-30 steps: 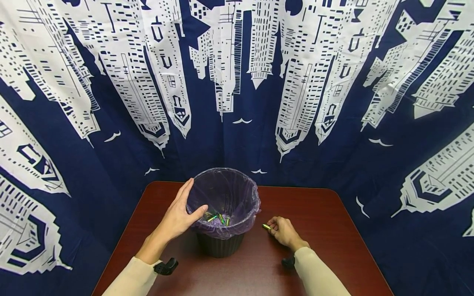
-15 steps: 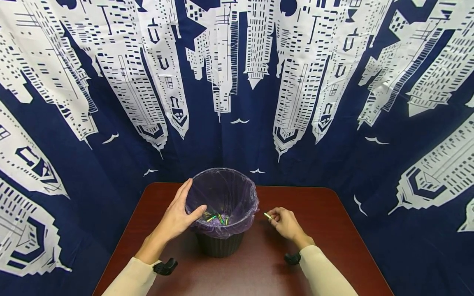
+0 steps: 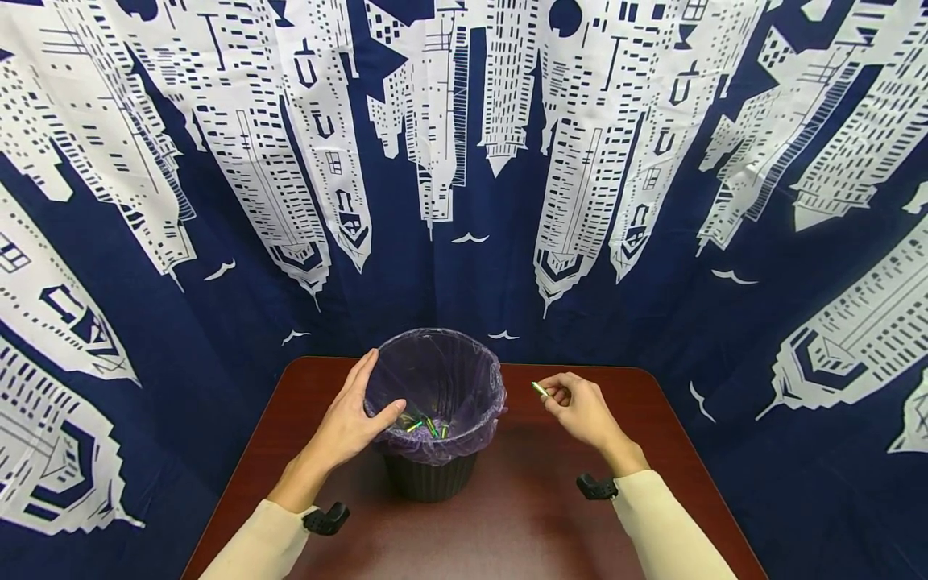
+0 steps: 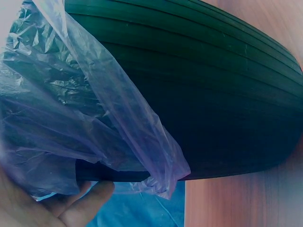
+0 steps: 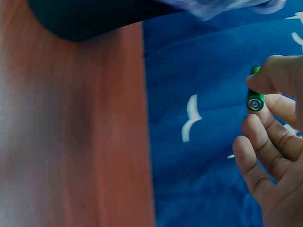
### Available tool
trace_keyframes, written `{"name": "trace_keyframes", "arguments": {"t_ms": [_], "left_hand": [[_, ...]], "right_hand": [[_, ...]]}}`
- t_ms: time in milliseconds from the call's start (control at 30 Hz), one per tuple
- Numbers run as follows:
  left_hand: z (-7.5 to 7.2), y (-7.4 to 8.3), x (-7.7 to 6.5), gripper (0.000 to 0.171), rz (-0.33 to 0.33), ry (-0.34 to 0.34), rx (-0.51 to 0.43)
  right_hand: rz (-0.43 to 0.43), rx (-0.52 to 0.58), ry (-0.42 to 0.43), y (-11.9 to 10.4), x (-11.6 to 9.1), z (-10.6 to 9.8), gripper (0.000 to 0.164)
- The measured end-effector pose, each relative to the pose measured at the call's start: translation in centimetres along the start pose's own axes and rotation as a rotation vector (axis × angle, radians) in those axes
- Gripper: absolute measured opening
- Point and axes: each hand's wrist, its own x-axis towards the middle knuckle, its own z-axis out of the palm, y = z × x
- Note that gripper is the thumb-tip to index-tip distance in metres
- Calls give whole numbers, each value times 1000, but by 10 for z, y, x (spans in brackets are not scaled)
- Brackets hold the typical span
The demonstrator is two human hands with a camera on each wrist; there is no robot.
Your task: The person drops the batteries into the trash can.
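A small green and gold battery [image 3: 539, 388] is pinched between the thumb and fingers of my right hand [image 3: 584, 408], raised over the table to the right of the bin. Its round metal end shows in the right wrist view, where the battery [image 5: 255, 100] sits at the fingertips. My left hand [image 3: 353, 419] rests against the left side of a dark ribbed trash bin [image 3: 431, 480], fingers extended along it and thumb over the near rim. A thin purple liner [image 3: 474, 441] covers the rim. Several batteries [image 3: 432, 428] lie inside on the liner.
The bin stands on a reddish-brown table [image 3: 602, 451] with rounded back corners. A navy curtain [image 3: 435, 274] printed with white buildings and birds hangs behind and around it. Black wrist cameras [image 3: 325, 519] are worn on both wrists.
My right hand has lifted the battery up from the table, moving away from me and slightly right. The left hand and the bin have stayed in place.
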Motion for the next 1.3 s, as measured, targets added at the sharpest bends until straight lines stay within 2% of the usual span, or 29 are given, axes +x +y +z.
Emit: {"name": "trace_keyframes", "arguments": {"t_ms": [300, 633, 1033, 1300], "left_hand": [[1, -1, 0, 108, -4, -5, -4], [1, 3, 7, 108, 17, -6, -7], [0, 1, 5, 107, 15, 11, -7], [1, -2, 0, 108, 3, 10, -9]], "right_hand": [[-106, -24, 63, -35, 14, -33, 20], [-183, -36, 63, -79, 33, -54, 21], [-259, -39, -11, -122, 51, -50, 20], [-321, -22, -55, -143, 66, -39, 22]]}}
